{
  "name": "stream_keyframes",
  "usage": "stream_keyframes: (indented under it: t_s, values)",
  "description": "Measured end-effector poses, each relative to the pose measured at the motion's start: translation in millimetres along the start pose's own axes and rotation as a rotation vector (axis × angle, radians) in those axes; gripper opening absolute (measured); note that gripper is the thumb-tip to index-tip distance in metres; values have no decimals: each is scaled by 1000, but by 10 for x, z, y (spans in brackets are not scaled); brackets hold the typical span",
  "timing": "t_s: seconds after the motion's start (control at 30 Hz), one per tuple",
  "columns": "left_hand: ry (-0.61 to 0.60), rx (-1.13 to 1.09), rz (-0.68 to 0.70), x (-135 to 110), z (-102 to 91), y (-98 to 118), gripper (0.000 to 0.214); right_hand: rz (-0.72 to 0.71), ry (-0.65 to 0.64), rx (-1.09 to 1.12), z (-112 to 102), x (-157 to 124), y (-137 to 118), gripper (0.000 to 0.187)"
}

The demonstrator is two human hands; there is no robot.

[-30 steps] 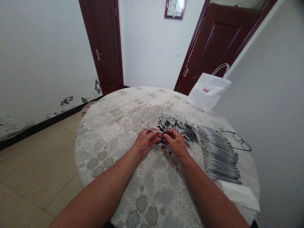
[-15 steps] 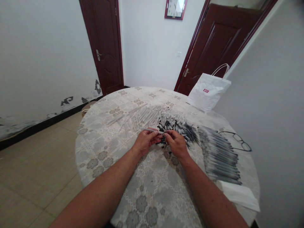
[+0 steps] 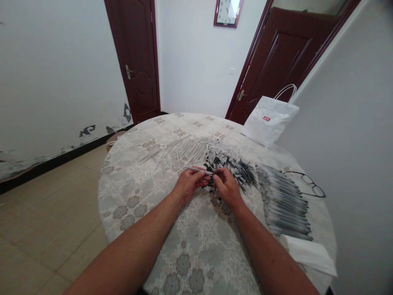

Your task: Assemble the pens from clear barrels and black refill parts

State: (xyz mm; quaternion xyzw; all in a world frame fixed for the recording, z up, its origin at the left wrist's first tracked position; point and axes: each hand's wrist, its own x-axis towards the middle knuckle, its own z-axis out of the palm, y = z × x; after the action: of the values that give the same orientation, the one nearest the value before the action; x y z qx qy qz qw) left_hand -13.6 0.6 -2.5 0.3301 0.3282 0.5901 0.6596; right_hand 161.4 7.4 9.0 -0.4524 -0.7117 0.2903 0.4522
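A slim grey-white pen (image 3: 194, 168) lies across the fingers of my left hand (image 3: 188, 183), which is closed round it. At the pen's right end the fingertips of my right hand (image 3: 227, 186) are pinched together; whatever small part they hold there is hidden. Just beyond my hands is a pile of small black and white pen parts (image 3: 230, 162), with dark thin tips pointing right. Pale, translucent pen tubes (image 3: 184, 150) are spread to the left of that pile. On the right, a row of many grey pens (image 3: 287, 200) lies side by side.
A patterned cloth covers the round table (image 3: 132, 237). Black-framed glasses (image 3: 308, 184) rest beyond the pen row, and a folded white paper or packet (image 3: 311, 252) is at the near right. A white paper bag (image 3: 268, 119) stands at the far right edge by the wall.
Hardly anything differs: the view has shifted slightly, and both hands keep hold at the pen in nearly the same place.
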Motion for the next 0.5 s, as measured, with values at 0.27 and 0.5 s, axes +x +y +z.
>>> stream_keyframes:
  t_s: [0.27, 0.5]
  values:
    - [-22, 5, -32, -6, 14, -13, 29, 27, -102, -86, -5, -16, -12, 40]
    - [27, 4, -12, -3, 7, 4, 28, -12, -1, -35, 19, -12, -31, 23]
